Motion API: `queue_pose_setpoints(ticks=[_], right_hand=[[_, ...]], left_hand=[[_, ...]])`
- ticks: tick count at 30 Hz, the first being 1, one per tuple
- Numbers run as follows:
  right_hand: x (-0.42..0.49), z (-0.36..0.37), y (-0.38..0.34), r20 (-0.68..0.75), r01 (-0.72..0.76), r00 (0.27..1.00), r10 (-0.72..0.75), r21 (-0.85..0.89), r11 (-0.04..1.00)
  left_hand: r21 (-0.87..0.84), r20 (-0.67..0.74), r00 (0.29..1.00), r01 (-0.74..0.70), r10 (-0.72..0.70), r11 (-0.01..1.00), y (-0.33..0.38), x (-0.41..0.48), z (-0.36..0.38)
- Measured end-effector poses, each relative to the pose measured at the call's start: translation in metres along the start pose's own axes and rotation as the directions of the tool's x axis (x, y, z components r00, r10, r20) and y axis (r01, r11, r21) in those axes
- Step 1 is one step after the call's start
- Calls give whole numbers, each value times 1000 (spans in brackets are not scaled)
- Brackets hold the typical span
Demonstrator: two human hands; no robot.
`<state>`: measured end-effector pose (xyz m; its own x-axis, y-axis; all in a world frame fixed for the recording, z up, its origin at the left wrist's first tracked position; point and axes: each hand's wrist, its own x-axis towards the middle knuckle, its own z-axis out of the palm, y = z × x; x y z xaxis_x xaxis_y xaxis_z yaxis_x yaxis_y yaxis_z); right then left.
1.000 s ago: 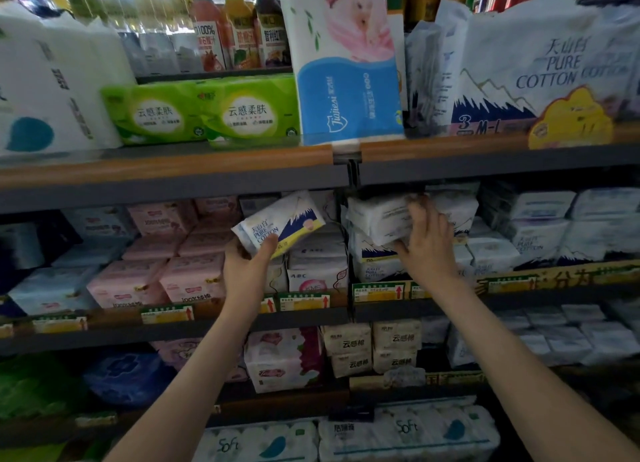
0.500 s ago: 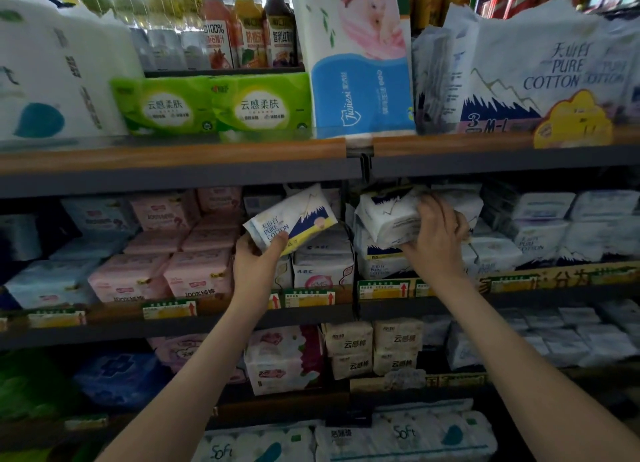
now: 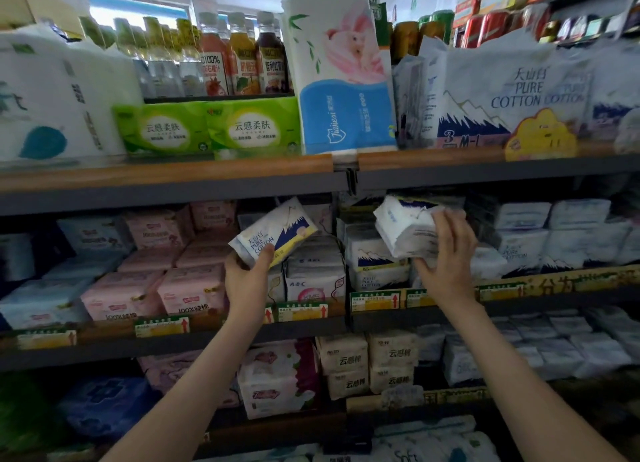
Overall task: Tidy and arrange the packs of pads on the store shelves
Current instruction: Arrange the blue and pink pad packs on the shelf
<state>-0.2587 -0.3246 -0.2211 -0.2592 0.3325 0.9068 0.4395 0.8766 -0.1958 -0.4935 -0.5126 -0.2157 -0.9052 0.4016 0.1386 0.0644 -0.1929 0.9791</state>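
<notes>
My left hand (image 3: 247,276) grips a white "Pure Cotton" pad pack (image 3: 273,233) with a blue mountain and a yellow corner, held tilted in front of the middle shelf. My right hand (image 3: 450,250) grips a second white pad pack (image 3: 401,224), lifted and tilted above the stack of matching packs (image 3: 374,257) on the right half of that shelf. Pink pad packs (image 3: 188,288) fill the shelf's left half. White ABC packs (image 3: 313,271) sit just behind the left hand.
The wooden-edged upper shelf (image 3: 166,174) carries green tissue packs (image 3: 207,127), a tall blue and white paper roll pack (image 3: 341,74) and large cotton packs (image 3: 512,94). Price labels (image 3: 303,311) line the middle shelf's front. More pad packs (image 3: 367,361) sit on the lower shelf.
My right hand has pulled its white pack up and out of the stack, tilting it. My left hand keeps its pack in about the same place. The camera has tipped upward.
</notes>
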Motion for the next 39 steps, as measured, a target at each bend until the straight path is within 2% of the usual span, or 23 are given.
queue_pose_setpoints(ticks=[2, 4, 7, 9, 12, 16, 19, 21, 23, 26, 28, 29, 32, 35, 39], right_hand=[[6, 6, -7, 86, 134, 988, -131, -39, 990], [17, 16, -11, 204, 214, 958, -201, -43, 976], [38, 29, -15, 330, 142, 938, -108, -79, 987], [54, 33, -17, 390, 93, 921, -19, -173, 981], [72, 40, -15, 496, 110, 867, 53, -293, 950], [80, 49, -18, 509, 60, 851, 127, -334, 940], [78, 53, -22, 397, 17, 905, 151, -388, 922], [74, 52, -23, 389, 40, 915, 105, -346, 937], [68, 49, -23, 514, 88, 857, 42, -227, 970], [57, 46, -21, 765, 133, 642, 44, -168, 977], [52, 46, -18, 828, 174, 559, 47, -172, 969], [52, 46, -17, 833, 191, 551, 49, -183, 964], [59, 46, -18, 807, 228, 587, 67, -243, 943], [63, 47, -20, 811, 263, 579, 84, -284, 922], [59, 46, -15, 785, 224, 615, 71, -260, 939]], left_hand=[[-9, -33, 999, -16, 16, 1000, 3, -2, 1], [-12, -58, 998, -37, 36, 999, 8, -3, 1], [12, -64, 996, -62, 63, 998, 13, -4, 3], [29, -59, 996, -70, 72, 997, 13, -5, 6], [46, -47, 996, -78, 80, 996, 11, -6, 11], [4, -35, 996, -84, 84, 996, 11, -10, 20], [-5, -24, 995, -92, 92, 996, 12, -10, 23], [-10, -33, 996, -82, 81, 997, 11, -8, 23], [3, -42, 995, -86, 86, 996, 9, -4, 24], [13, -28, 995, -94, 94, 996, 7, 1, 27], [22, -5, 995, -101, 101, 995, 6, 2, 29], [26, 6, 995, -104, 104, 994, 6, 1, 30], [26, 19, 994, -104, 104, 994, 3, 2, 30], [25, 24, 994, -105, 105, 994, 2, 5, 29], [28, 41, 993, -110, 109, 993, 0, 10, 21]])
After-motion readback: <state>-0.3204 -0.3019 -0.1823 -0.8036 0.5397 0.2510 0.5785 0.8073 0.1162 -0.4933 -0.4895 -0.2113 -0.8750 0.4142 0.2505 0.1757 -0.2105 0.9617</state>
